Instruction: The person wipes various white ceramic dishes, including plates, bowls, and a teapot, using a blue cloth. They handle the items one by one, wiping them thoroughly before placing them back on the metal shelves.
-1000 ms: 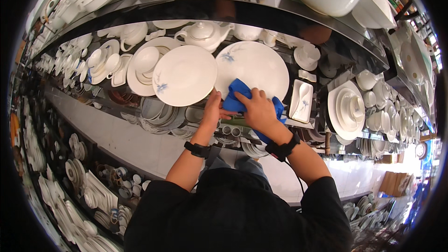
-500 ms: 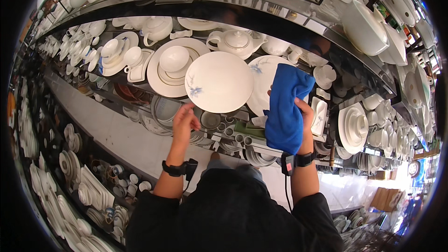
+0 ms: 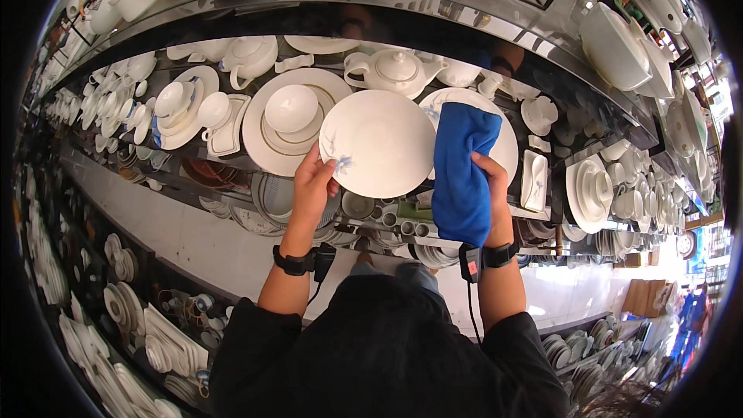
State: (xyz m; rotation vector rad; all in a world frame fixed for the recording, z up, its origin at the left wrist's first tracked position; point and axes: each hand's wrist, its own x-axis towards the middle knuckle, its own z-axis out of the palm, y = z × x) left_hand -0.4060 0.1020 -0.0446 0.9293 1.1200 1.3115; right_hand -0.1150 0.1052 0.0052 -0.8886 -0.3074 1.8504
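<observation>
My left hand (image 3: pixel 313 186) grips the lower left rim of a round white plate (image 3: pixel 383 147) with a small blue flower print near that edge. The thumb lies on its face; the fingers behind are mostly hidden. A folded blue cloth (image 3: pixel 462 178) hangs in my right hand (image 3: pixel 494 190), whose thumb shows on its right side while the other fingers are covered. The cloth's left edge comes up to the plate's right rim; whether they touch I cannot tell. Behind the cloth is a second white plate (image 3: pixel 507 143), partly covered.
Beyond my hands a dark shelf carries a teapot (image 3: pixel 395 70), a bowl (image 3: pixel 292 108) on stacked plates and several cups. An upper shelf (image 3: pixel 309 0) of white dishes overhangs it. Small cups (image 3: pixel 406 227) stand below the held plate. More shelves of crockery flank the aisle.
My left hand has moved up and closed on the plate's rim. The plate sits slightly further right and lower in view, and the cloth has shifted a little left towards it.
</observation>
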